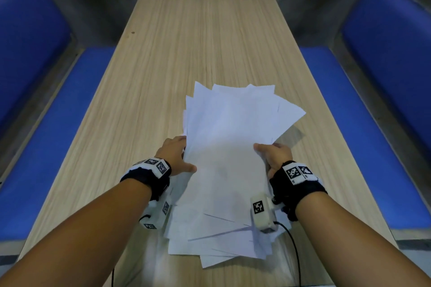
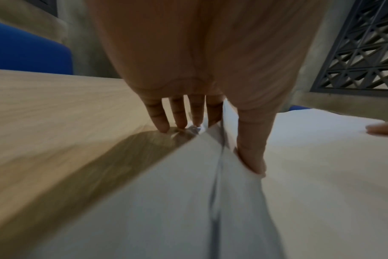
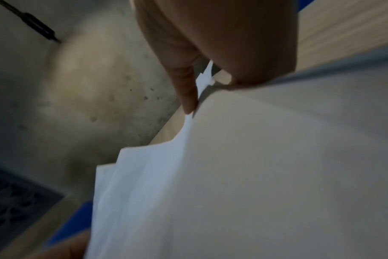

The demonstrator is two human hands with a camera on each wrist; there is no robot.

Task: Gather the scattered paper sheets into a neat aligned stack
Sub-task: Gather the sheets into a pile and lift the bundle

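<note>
No brand, label or readable writing shows anywhere; the only markings are the black-and-white square coded tags on the black wrist bands [image 1: 155, 166], and a few faint grey lines on the lower sheets that cannot be read. The loose fan of plain white paper sheets [image 1: 231, 147] lies on the pale wood-grain table [image 1: 177, 49], at the near middle of the table, its far corners splayed toward 12 and 2 o'clock and unaligned. The left hand [image 1: 176, 155] holds the fan's 9 o'clock edge: the left wrist view shows its thumb on top of the sheets and the four fingers [image 2: 159, 115] reaching down along the edge to the table, gripping the paper between them. The right hand [image 1: 274, 155] grips the 3 o'clock edge, thumb over the top sheet; its other fingers are hidden under the paper, and in the right wrist view only one finger [image 3: 187, 87] shows against the edge. Both wrist views are blurred. The paper's near end is partly covered by the white wrist camera housings [image 1: 263, 213]. Blue padded benches [image 1: 363, 123] flank the table, cut off at both frame edges.
</note>
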